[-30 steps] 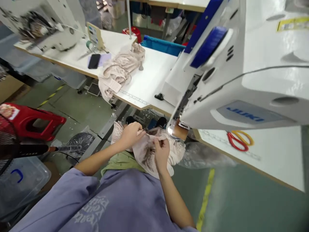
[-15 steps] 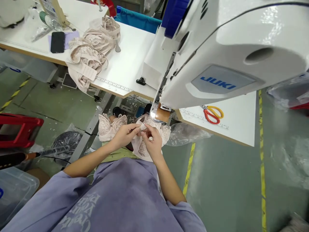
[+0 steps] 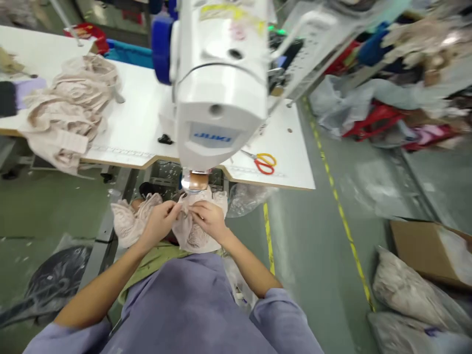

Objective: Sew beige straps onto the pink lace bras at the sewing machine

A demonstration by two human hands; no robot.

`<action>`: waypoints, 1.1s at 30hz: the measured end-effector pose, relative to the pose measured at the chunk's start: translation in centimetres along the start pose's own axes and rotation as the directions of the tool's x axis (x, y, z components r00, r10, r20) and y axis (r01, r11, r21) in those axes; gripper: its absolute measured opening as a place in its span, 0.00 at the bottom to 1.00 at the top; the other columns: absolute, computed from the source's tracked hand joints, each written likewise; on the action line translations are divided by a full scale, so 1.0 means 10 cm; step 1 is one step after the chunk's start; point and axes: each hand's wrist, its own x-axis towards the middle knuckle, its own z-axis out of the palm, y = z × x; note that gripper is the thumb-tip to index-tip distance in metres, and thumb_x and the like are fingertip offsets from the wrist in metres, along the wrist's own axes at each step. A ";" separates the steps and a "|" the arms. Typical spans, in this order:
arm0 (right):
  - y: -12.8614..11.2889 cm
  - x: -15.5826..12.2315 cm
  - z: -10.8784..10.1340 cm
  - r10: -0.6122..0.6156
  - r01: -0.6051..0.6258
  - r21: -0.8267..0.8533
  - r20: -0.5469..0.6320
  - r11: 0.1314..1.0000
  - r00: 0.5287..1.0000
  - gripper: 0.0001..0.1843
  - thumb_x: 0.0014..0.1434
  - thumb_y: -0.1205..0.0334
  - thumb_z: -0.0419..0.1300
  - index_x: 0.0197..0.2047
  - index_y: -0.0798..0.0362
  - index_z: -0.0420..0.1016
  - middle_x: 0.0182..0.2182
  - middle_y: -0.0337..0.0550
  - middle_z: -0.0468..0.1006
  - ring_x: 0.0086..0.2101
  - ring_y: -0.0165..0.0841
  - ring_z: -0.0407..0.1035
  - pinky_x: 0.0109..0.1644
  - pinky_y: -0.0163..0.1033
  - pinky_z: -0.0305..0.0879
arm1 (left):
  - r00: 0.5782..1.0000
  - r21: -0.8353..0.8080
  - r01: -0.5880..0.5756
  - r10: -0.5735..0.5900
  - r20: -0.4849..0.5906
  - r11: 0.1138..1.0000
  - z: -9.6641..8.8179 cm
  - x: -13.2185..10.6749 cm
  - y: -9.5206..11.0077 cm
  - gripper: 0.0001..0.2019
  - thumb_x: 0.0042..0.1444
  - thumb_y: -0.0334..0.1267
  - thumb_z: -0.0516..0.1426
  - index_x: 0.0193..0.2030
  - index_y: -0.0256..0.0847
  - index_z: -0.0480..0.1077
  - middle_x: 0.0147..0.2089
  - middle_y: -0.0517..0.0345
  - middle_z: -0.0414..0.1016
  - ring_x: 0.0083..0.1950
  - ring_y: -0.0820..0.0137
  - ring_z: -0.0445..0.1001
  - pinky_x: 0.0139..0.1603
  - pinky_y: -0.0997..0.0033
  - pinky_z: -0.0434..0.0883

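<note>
A pale pink lace bra (image 3: 199, 239) lies across my lap below the head of the sewing machine (image 3: 223, 93), one cup to the left and the other under my hands. My left hand (image 3: 158, 225) pinches the fabric between thumb and fingers near the bra's middle. Just to its right, my right hand (image 3: 211, 220) grips the same bra with bent fingers. Both hands are close together, and the small piece between the fingertips is blurred.
Scissors (image 3: 264, 163) with red and yellow handles lie on the white table (image 3: 295, 167), right of the machine. A heap of similar pale lace garments (image 3: 75, 101) sits at left. Plastic bags (image 3: 409, 290) and a cardboard box (image 3: 424, 250) stand on the floor at right.
My view has swung to the right, so the machine, table and hands appear further left. Both hands still hold the bra, with the right hand's fingers slightly repositioned.
</note>
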 end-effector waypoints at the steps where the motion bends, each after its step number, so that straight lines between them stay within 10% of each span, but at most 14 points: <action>1: 0.21 0.08 -0.18 0.054 -0.054 -0.063 0.000 0.997 0.999 0.15 0.69 0.61 0.52 0.48 0.48 0.81 0.45 0.45 0.83 0.47 0.34 0.75 0.52 0.40 0.71 | 1.000 0.034 -0.019 0.019 0.015 0.999 -0.01 0.04 -0.03 0.21 0.67 0.50 0.49 0.26 0.41 0.67 0.25 0.60 0.71 0.29 0.70 0.67 0.34 0.71 0.62; 5: 1.13 0.51 -1.12 0.491 -0.519 -0.456 -0.189 0.723 0.850 0.27 0.68 0.72 0.43 0.67 0.60 0.65 0.63 0.60 0.69 0.63 0.40 0.62 0.66 0.47 0.58 | 0.996 0.089 -0.063 0.057 0.069 0.994 -0.04 0.09 -0.10 0.21 0.65 0.52 0.49 0.25 0.43 0.66 0.25 0.58 0.72 0.29 0.67 0.69 0.32 0.70 0.62; 11: 1.58 0.90 -1.83 0.503 -0.454 -0.505 -0.045 0.734 0.863 0.18 0.59 0.72 0.58 0.53 0.60 0.75 0.45 0.58 0.80 0.44 0.40 0.74 0.50 0.39 0.64 | 0.991 -0.081 -0.013 0.023 0.130 0.997 0.05 -0.02 -0.05 0.23 0.65 0.57 0.47 0.28 0.43 0.67 0.28 0.55 0.75 0.30 0.64 0.73 0.33 0.67 0.67; 18: 1.32 0.04 -1.62 0.506 -0.518 -0.356 -0.133 0.778 0.852 0.19 0.67 0.54 0.51 0.55 0.56 0.67 0.46 0.58 0.79 0.38 0.42 0.77 0.38 0.42 0.70 | 0.997 -0.169 -0.016 0.029 0.075 0.985 -0.03 -0.04 -0.01 0.23 0.68 0.56 0.47 0.34 0.41 0.72 0.34 0.52 0.79 0.35 0.63 0.77 0.38 0.66 0.71; 24: 0.21 -0.84 -1.07 0.373 -0.372 -0.089 -0.012 0.924 0.928 0.26 0.58 0.52 0.61 0.57 0.51 0.65 0.49 0.54 0.78 0.39 0.41 0.77 0.41 0.45 0.76 | 0.986 -0.400 0.081 -0.014 0.166 0.913 -0.10 -0.03 0.15 0.22 0.63 0.56 0.54 0.34 0.37 0.73 0.34 0.53 0.78 0.32 0.70 0.73 0.36 0.71 0.70; 28: -0.40 -0.87 -0.81 0.222 -0.208 -0.113 0.128 0.972 0.967 0.20 0.59 0.55 0.62 0.54 0.49 0.71 0.50 0.52 0.79 0.37 0.39 0.76 0.37 0.44 0.74 | 0.974 -0.507 0.156 -0.046 0.223 0.848 -0.11 -0.06 0.17 0.21 0.61 0.56 0.56 0.35 0.36 0.73 0.35 0.54 0.78 0.32 0.73 0.72 0.36 0.73 0.70; 33: -0.51 -0.69 -0.62 0.157 -0.144 -0.141 0.086 0.979 0.984 0.19 0.62 0.54 0.61 0.54 0.52 0.73 0.49 0.54 0.80 0.44 0.43 0.77 0.41 0.45 0.75 | 0.961 -0.515 0.210 -0.078 0.264 0.831 -0.14 -0.14 0.18 0.20 0.62 0.54 0.57 0.38 0.36 0.74 0.37 0.53 0.78 0.33 0.73 0.72 0.37 0.73 0.71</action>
